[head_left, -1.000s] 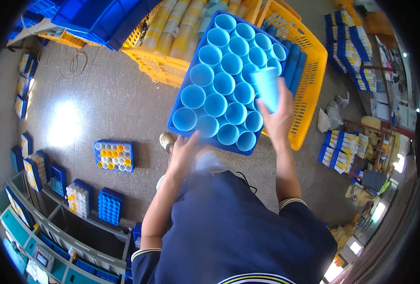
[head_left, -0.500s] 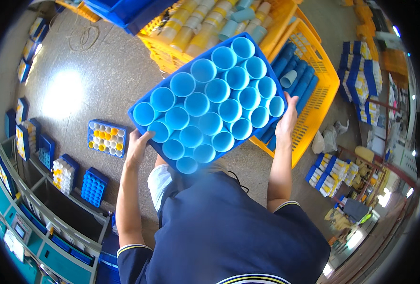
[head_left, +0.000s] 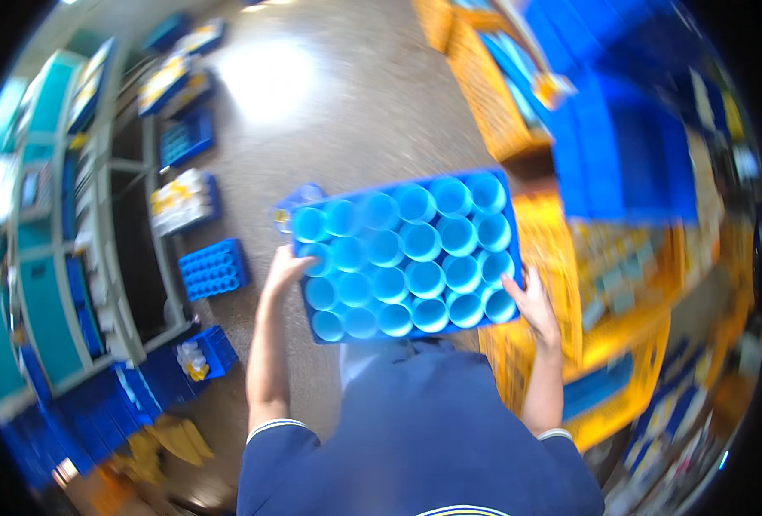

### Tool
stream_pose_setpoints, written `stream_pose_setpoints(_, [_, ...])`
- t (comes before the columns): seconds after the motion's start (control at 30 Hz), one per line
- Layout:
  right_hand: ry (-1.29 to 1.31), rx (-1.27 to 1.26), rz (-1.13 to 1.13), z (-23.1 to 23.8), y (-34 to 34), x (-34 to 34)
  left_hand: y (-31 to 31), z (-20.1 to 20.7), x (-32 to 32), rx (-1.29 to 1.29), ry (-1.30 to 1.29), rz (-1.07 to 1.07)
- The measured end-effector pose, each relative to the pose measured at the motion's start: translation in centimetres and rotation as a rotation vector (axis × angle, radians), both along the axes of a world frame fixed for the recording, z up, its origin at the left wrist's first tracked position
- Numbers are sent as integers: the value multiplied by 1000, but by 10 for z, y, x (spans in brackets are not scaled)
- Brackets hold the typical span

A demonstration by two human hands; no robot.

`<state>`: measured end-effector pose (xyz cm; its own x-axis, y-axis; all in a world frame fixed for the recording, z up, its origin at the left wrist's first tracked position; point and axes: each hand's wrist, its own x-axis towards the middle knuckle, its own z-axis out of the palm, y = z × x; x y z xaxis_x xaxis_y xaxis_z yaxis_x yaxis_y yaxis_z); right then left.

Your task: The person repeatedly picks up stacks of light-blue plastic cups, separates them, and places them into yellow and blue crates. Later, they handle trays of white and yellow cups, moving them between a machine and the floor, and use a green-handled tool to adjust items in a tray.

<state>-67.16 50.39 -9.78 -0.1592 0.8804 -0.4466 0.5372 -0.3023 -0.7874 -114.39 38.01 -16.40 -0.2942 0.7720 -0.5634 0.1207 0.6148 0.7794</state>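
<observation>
A blue rectangular tray [head_left: 402, 185] packed with rows of light blue, open-topped tubes [head_left: 422, 241] is held up in front of my body. My left hand [head_left: 284, 267] grips its left end, thumb over the edge by the tubes. At the opposite end my right hand [head_left: 533, 305] clasps the tray near its lower corner, thumb on top and fingers curled round the outside. The undersides of both grips are hidden by the tray. Partly covered behind the tray's upper left corner is another blue tray [head_left: 299, 199] on the floor.
Yellow crates [head_left: 604, 344] with tubes stand close on my right, below large blue bins [head_left: 626, 146]. To my left, a blue tray [head_left: 213, 269] and a tray of white and yellow tubes [head_left: 185, 202] sit beside a teal and grey machine [head_left: 50, 284].
I have turned to the left, so the machine looks nearer and the crates lie farther right. The tray has come from tilted to nearly level, still in both hands.
</observation>
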Motion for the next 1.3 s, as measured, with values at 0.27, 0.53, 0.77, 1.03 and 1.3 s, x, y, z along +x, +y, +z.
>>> stream_pose_setpoints(0.27, [-90,-614,352,-35,164,-210,42,-7,-172,-214,21,204])
stream_pose_setpoints(0.53, [-281,-482,607,-160,316,-431,29,-111,-239,-63,39,1077])
stream_pose_setpoints(0.77, [-486,-79,612,-359,389,-687,0,-154,-63,-494,-347,1629])
stream_pose_setpoints(1.03, [-553,-225,649,-545,399,-866,129,-109,21,-933,-671,1400])
stream_pose_setpoints(1.3, [-282,-448,1356,-529,385,-869,224,-150,-162,-703,-217,1179])
